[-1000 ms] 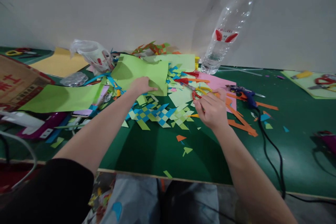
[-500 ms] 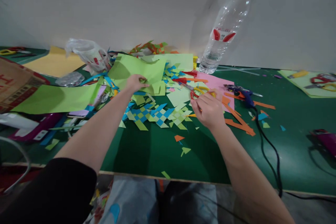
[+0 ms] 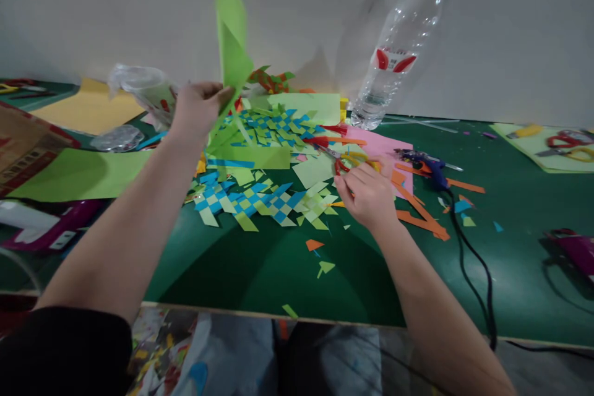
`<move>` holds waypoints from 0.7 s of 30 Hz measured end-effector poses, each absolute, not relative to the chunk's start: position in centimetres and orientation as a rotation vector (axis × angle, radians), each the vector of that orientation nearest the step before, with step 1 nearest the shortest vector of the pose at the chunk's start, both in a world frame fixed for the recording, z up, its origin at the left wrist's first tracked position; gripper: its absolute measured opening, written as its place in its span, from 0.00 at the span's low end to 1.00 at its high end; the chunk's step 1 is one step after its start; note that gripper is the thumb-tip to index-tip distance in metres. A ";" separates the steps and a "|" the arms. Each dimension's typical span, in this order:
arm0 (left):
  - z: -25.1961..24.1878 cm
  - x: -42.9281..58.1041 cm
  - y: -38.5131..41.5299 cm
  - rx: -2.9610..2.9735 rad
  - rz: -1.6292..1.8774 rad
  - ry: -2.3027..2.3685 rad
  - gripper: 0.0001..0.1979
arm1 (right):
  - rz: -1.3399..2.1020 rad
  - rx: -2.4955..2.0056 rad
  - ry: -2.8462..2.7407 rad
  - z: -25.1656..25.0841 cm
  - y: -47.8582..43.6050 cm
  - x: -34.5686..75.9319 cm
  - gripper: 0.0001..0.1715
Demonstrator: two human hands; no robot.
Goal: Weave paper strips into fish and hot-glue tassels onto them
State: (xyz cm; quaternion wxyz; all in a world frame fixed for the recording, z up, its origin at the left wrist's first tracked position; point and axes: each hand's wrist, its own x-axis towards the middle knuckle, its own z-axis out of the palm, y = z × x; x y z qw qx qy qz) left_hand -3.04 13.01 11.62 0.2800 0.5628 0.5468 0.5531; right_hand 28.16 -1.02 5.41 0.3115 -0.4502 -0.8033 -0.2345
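Observation:
My left hand (image 3: pixel 199 108) is closed on a sheet of light green paper (image 3: pixel 234 43), which stands up bent above the table near the wall. My right hand (image 3: pixel 368 192) has its fingers curled at the red and yellow handles of a pair of scissors (image 3: pixel 350 159), whose blades point left on the table. Between the hands lie blue and green woven paper pieces (image 3: pixel 250 201), with more woven pieces (image 3: pixel 273 127) behind them. A pale green paper piece (image 3: pixel 310 174) rests just left of the scissors.
A tall clear bottle (image 3: pixel 392 62) leans at the wall. Right of my right hand are orange strips (image 3: pixel 424 221), pink paper (image 3: pixel 371 139) and a blue glue gun (image 3: pixel 434 173) with a black cord. A cardboard box (image 3: pixel 28 148) and a plastic-wrapped cup (image 3: pixel 151 96) stand on the left.
My left hand has moved left and up, lifting the green sheet off the pile and uncovering woven pieces beneath. My right hand stays at the scissors.

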 end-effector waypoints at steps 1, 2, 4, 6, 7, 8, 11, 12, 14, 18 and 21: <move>12.4 -2.8 12.4 1.498 1.550 1.365 0.13 | -0.608 -1.197 -2.126 5.4 -1.0 28.1 0.22; 13.1 -2.6 11.9 1.499 1.589 1.262 0.12 | -0.592 -1.202 -2.128 5.5 -1.1 28.1 0.22; 14.3 -1.9 10.8 1.482 1.675 1.107 0.11 | -0.552 -1.207 -2.117 5.6 -1.1 28.0 0.21; 15.2 -1.0 9.5 1.459 1.700 0.993 0.10 | -0.517 -1.215 -2.102 5.7 -1.2 27.9 0.20; 15.5 -0.5 8.8 1.442 1.690 0.938 0.11 | -0.504 -1.219 -2.101 5.8 -1.2 27.9 0.19; 15.6 0.1 8.0 1.420 1.631 0.885 0.11 | -0.494 -1.223 -2.102 5.9 -1.3 27.8 0.19; 15.0 1.5 5.7 1.321 1.504 0.729 0.14 | -0.475 -1.230 -2.093 6.0 -1.4 27.7 0.16; 14.6 1.9 5.1 1.281 1.482 0.695 0.15 | -0.468 -1.231 -2.080 5.9 -1.4 27.7 0.15; 13.4 2.4 3.9 1.205 1.448 0.664 0.17 | -0.448 -1.235 -2.040 5.8 -1.4 27.6 0.15; 11.6 2.7 2.3 1.116 1.417 0.681 0.19 | -0.285 -1.259 -1.970 5.3 -1.4 27.5 0.19; 11.2 2.9 1.8 1.090 1.372 0.706 0.20 | -0.005 -1.267 -1.894 5.2 -1.6 27.3 0.25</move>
